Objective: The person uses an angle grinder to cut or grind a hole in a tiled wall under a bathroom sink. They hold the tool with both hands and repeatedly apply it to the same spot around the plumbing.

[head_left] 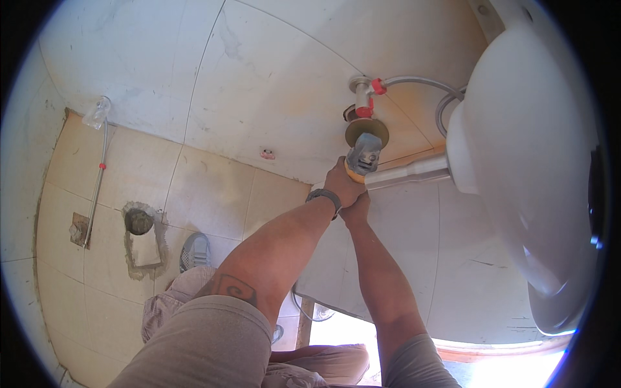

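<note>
Above centre in the frame, the left hand (343, 183) grasps a grinder (364, 155); the right hand (355, 209), partly hidden, appears clasped around its rear. The disc (366, 125) sits by a wall hole (350, 114). Cutting looks underway; the hole shows no pipe fitted, and what remains is unclear.

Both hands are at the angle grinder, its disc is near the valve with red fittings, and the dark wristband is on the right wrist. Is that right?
Not quite: the head view shows the dark wristband on the left wrist. The rest stands: left hand and right hand at the angle grinder, its disc near the valve.
</note>
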Motion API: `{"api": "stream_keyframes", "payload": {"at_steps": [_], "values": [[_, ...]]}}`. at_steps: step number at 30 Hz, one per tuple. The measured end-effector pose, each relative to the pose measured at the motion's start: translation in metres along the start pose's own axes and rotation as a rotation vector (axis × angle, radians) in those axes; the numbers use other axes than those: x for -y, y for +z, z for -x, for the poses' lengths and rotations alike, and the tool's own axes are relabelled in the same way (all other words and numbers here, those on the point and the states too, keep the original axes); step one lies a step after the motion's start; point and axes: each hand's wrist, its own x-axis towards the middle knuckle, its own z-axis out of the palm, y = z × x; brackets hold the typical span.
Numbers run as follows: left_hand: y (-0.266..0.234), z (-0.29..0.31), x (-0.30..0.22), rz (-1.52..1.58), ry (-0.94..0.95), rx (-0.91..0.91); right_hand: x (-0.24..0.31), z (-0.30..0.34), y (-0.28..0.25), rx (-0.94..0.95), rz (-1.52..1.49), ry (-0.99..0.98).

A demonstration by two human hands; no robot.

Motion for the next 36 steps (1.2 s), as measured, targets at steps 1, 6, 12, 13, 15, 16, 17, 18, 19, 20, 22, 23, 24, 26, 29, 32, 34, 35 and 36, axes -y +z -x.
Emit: {"api": "stream_keyframes", "payload": {"at_steps": [1,6,12,13,15,16,17,18,19,20,22,23,24,26,29,32,34,35,36], "values": [[0.0,0.0,0.0,0.003,-0.014,0.0,-0.002,-0.001,0.001,0.002,-0.006,0.003],[0.0,0.003,-0.004,-0.02,-0.008,0.007,-0.005,-0.001,-0.003,-0.001,-0.025,-0.071],[0.0,0.005,-0.004,-0.037,-0.017,0.011,0.007,0.006,-0.007,-0.001,-0.015,0.03],[0.0,0.005,-0.004,-0.038,-0.018,0.02,0.007,0.006,-0.007,-0.005,-0.036,0.045],[-0.001,0.004,-0.003,-0.049,-0.016,0.022,0.008,0.007,-0.007,-0.011,-0.053,0.006],[-0.002,0.004,-0.003,-0.054,-0.019,0.019,0.009,0.007,-0.006,-0.01,-0.065,0.01],[-0.002,0.003,-0.003,-0.059,-0.015,0.025,0.009,0.006,-0.006,-0.009,-0.082,-0.006],[-0.003,0.003,-0.002,-0.063,-0.015,0.025,0.009,0.006,-0.006,-0.006,-0.098,0.001],[-0.003,0.003,-0.002,-0.066,-0.016,0.026,0.01,0.006,-0.005,0.001,-0.117,0.025],[-0.003,0.002,-0.002,-0.068,-0.014,0.026,0.011,0.006,-0.005,0.004,-0.089,0.022],[-0.003,0.002,-0.002,-0.072,-0.01,0.027,0.013,0.007,-0.006,0.007,-0.046,0.046],[-0.003,0.003,-0.001,-0.07,-0.011,0.028,0.015,0.008,-0.006,0.007,-0.052,0.042],[-0.003,0.003,-0.001,-0.068,-0.011,0.029,0.016,0.007,-0.006,0.001,-0.063,0.033],[-0.003,0.002,-0.001,-0.064,-0.014,0.031,0.017,0.008,-0.007,0.002,-0.061,0.043],[-0.003,0.002,-0.002,-0.063,-0.021,0.037,0.016,0.008,-0.008,0.014,-0.033,0.075],[-0.004,0.003,-0.003,-0.058,-0.022,0.039,0.015,0.008,-0.007,0.007,-0.05,0.049],[-0.005,0.004,-0.003,-0.039,-0.019,0.038,0.016,0.008,-0.006,0.005,-0.079,0.055],[-0.005,0.005,-0.004,-0.039,-0.023,0.037,0.016,0.008,-0.006,-0.002,-0.073,0.062],[-0.005,0.005,-0.004,-0.04,-0.027,0.035,0.017,0.008,-0.006,-0.001,-0.069,0.085]]}}
